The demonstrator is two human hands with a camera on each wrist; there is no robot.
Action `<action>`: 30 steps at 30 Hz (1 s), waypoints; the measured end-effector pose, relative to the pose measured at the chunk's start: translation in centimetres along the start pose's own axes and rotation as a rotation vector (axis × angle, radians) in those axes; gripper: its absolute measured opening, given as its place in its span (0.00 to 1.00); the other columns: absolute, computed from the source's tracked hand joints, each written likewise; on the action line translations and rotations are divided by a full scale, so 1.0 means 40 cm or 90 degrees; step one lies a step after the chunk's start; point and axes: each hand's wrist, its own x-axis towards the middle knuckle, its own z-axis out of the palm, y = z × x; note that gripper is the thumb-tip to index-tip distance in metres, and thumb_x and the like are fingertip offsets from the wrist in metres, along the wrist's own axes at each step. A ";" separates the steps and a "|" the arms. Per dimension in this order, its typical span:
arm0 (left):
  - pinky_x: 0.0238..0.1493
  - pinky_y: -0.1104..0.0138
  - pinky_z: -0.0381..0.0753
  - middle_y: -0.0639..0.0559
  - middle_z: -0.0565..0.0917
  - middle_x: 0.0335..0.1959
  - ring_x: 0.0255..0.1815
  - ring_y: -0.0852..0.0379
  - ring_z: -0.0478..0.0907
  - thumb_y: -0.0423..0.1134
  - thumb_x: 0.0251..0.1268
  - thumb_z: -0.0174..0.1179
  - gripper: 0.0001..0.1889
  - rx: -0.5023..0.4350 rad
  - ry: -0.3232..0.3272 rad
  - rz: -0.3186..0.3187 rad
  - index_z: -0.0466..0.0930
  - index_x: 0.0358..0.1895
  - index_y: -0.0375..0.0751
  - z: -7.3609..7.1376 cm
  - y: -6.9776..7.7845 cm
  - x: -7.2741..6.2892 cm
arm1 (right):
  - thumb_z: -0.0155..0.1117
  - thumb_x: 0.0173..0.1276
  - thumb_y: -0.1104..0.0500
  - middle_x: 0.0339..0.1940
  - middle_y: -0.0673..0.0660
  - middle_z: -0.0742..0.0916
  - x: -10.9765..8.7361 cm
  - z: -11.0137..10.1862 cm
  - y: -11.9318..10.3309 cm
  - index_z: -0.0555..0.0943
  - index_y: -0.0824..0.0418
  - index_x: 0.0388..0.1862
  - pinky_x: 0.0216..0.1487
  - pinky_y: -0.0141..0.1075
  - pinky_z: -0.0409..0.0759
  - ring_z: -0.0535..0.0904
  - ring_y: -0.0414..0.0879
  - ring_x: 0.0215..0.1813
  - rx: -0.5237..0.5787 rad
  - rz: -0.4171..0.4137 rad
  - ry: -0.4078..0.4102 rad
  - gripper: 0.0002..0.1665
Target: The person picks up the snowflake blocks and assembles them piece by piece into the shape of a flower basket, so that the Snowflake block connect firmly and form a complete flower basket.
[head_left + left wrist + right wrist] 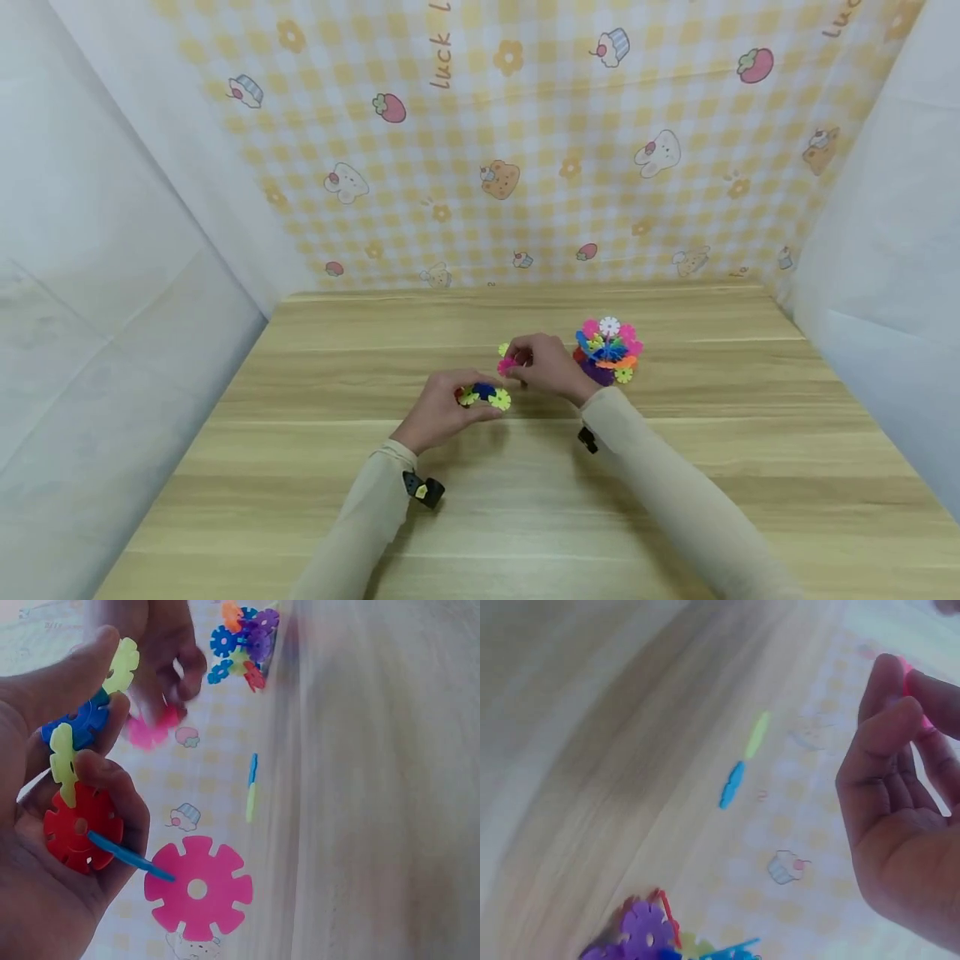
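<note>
My left hand (441, 408) holds a chain of slotted plastic snowflake discs between thumb and fingers. In the left wrist view the chain has a red disc (64, 836), a yellow disc (63, 769), a blue disc (86, 724) and another yellow disc (124, 666). From the red disc a thin blue disc (127, 857), seen edge-on, reaches toward a large pink disc (217, 907). My right hand (553, 367), just right of the chain and apart from it, pinches a pink disc (506, 367) between thumb and fingertips; the fingers cover part of it.
A cluster of many-coloured snowflake discs (611, 350) sits on the wooden table (337, 500) beyond the right wrist. Near the right hand, a yellow disc (757, 735) and a blue disc (732, 784) appear edge-on, end to end. Behind the table hangs a checked cloth (450, 150).
</note>
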 end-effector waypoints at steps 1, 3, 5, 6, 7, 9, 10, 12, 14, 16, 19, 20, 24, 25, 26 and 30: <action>0.44 0.69 0.81 0.55 0.89 0.52 0.47 0.58 0.83 0.42 0.58 0.73 0.18 -0.004 0.004 -0.010 0.87 0.53 0.47 -0.001 0.000 -0.001 | 0.66 0.69 0.63 0.32 0.60 0.87 -0.013 -0.003 0.002 0.85 0.60 0.37 0.30 0.34 0.82 0.83 0.48 0.27 0.004 -0.015 0.002 0.02; 0.49 0.67 0.82 0.56 0.88 0.52 0.52 0.58 0.84 0.41 0.58 0.74 0.17 -0.011 0.015 -0.029 0.87 0.52 0.49 -0.002 -0.001 -0.003 | 0.66 0.70 0.63 0.33 0.59 0.88 -0.038 -0.007 0.006 0.85 0.59 0.38 0.31 0.35 0.82 0.84 0.50 0.28 0.015 -0.036 0.002 0.02; 0.50 0.65 0.83 0.57 0.88 0.53 0.52 0.58 0.83 0.42 0.58 0.73 0.17 -0.014 0.028 -0.047 0.87 0.51 0.52 -0.005 -0.003 -0.005 | 0.66 0.70 0.62 0.34 0.58 0.88 -0.059 -0.009 0.006 0.85 0.59 0.39 0.32 0.37 0.84 0.84 0.52 0.30 0.033 -0.048 0.004 0.02; 0.51 0.64 0.83 0.57 0.87 0.53 0.53 0.58 0.83 0.42 0.58 0.73 0.17 -0.019 0.035 -0.053 0.87 0.52 0.52 -0.006 -0.004 -0.006 | 0.66 0.70 0.63 0.34 0.58 0.88 -0.068 -0.009 0.007 0.86 0.59 0.39 0.33 0.39 0.84 0.84 0.52 0.30 0.040 -0.057 0.008 0.03; 0.50 0.64 0.83 0.58 0.87 0.53 0.52 0.58 0.83 0.42 0.58 0.73 0.17 -0.022 0.041 -0.058 0.87 0.51 0.53 -0.008 -0.005 -0.006 | 0.66 0.70 0.62 0.34 0.57 0.88 -0.077 -0.009 0.006 0.86 0.58 0.38 0.33 0.40 0.85 0.84 0.52 0.30 0.047 -0.062 0.013 0.02; 0.47 0.66 0.83 0.58 0.88 0.52 0.49 0.59 0.83 0.42 0.58 0.73 0.16 -0.030 0.051 -0.054 0.87 0.51 0.54 -0.009 -0.007 -0.005 | 0.66 0.70 0.63 0.33 0.58 0.88 -0.090 -0.007 0.004 0.86 0.57 0.38 0.32 0.42 0.85 0.84 0.53 0.30 0.067 -0.072 0.022 0.03; 0.45 0.67 0.82 0.59 0.88 0.51 0.47 0.59 0.82 0.42 0.58 0.73 0.16 -0.032 0.057 -0.051 0.87 0.51 0.54 -0.010 -0.007 -0.005 | 0.66 0.70 0.62 0.33 0.59 0.88 -0.096 -0.005 0.002 0.86 0.57 0.37 0.32 0.42 0.85 0.84 0.54 0.29 0.075 -0.077 0.026 0.03; 0.42 0.69 0.81 0.59 0.88 0.48 0.44 0.60 0.81 0.42 0.58 0.73 0.16 -0.038 0.065 -0.042 0.87 0.51 0.54 -0.009 -0.008 -0.004 | 0.67 0.70 0.62 0.33 0.62 0.87 -0.103 0.001 0.003 0.86 0.56 0.37 0.30 0.40 0.84 0.84 0.53 0.28 0.084 -0.092 0.033 0.03; 0.40 0.70 0.79 0.59 0.88 0.47 0.42 0.59 0.80 0.44 0.58 0.73 0.16 -0.045 0.070 -0.035 0.87 0.51 0.52 -0.006 -0.008 -0.002 | 0.67 0.70 0.60 0.33 0.64 0.87 -0.108 0.007 0.003 0.86 0.56 0.37 0.28 0.37 0.82 0.84 0.54 0.27 0.094 -0.102 0.043 0.02; 0.39 0.70 0.79 0.58 0.89 0.46 0.42 0.58 0.80 0.45 0.59 0.73 0.17 -0.058 0.075 -0.038 0.87 0.51 0.50 -0.003 -0.006 -0.001 | 0.67 0.70 0.59 0.32 0.65 0.87 -0.113 0.013 0.004 0.86 0.55 0.37 0.27 0.35 0.80 0.83 0.53 0.26 0.100 -0.107 0.058 0.02; 0.42 0.70 0.81 0.55 0.89 0.48 0.44 0.58 0.81 0.45 0.59 0.73 0.17 -0.090 0.081 -0.044 0.87 0.52 0.48 0.002 -0.005 0.000 | 0.68 0.70 0.58 0.29 0.63 0.88 -0.120 0.021 0.006 0.87 0.53 0.36 0.25 0.33 0.78 0.83 0.49 0.25 0.097 -0.106 0.088 0.02; 0.43 0.70 0.81 0.54 0.89 0.48 0.46 0.58 0.81 0.44 0.59 0.73 0.17 -0.100 0.084 -0.047 0.87 0.51 0.48 0.003 -0.003 -0.001 | 0.68 0.69 0.57 0.29 0.62 0.88 -0.122 0.023 0.006 0.87 0.53 0.36 0.25 0.33 0.78 0.82 0.47 0.24 0.093 -0.107 0.095 0.03; 0.43 0.70 0.82 0.52 0.89 0.49 0.46 0.59 0.82 0.43 0.58 0.73 0.16 -0.115 0.093 -0.050 0.88 0.51 0.51 0.006 0.004 -0.005 | 0.68 0.69 0.58 0.26 0.61 0.87 -0.132 0.029 -0.002 0.87 0.54 0.36 0.24 0.33 0.79 0.81 0.44 0.23 0.078 -0.122 0.112 0.03; 0.43 0.71 0.81 0.52 0.89 0.49 0.45 0.60 0.82 0.43 0.58 0.73 0.17 -0.118 0.096 -0.050 0.88 0.51 0.50 0.006 0.006 -0.005 | 0.69 0.69 0.58 0.26 0.60 0.87 -0.133 0.030 -0.005 0.87 0.55 0.36 0.24 0.33 0.79 0.81 0.43 0.22 0.077 -0.128 0.117 0.03; 0.39 0.71 0.81 0.51 0.89 0.49 0.41 0.60 0.82 0.43 0.58 0.73 0.17 -0.127 0.096 -0.053 0.87 0.52 0.49 0.007 0.008 -0.005 | 0.69 0.68 0.59 0.25 0.59 0.87 -0.135 0.032 -0.009 0.88 0.55 0.36 0.24 0.33 0.79 0.81 0.43 0.22 0.079 -0.133 0.122 0.03; 0.31 0.72 0.80 0.47 0.88 0.50 0.34 0.57 0.80 0.44 0.60 0.72 0.18 -0.165 0.095 -0.067 0.86 0.53 0.44 0.013 0.008 -0.005 | 0.69 0.67 0.62 0.22 0.56 0.87 -0.138 0.039 -0.017 0.88 0.58 0.35 0.22 0.33 0.79 0.80 0.42 0.20 0.118 -0.139 0.145 0.02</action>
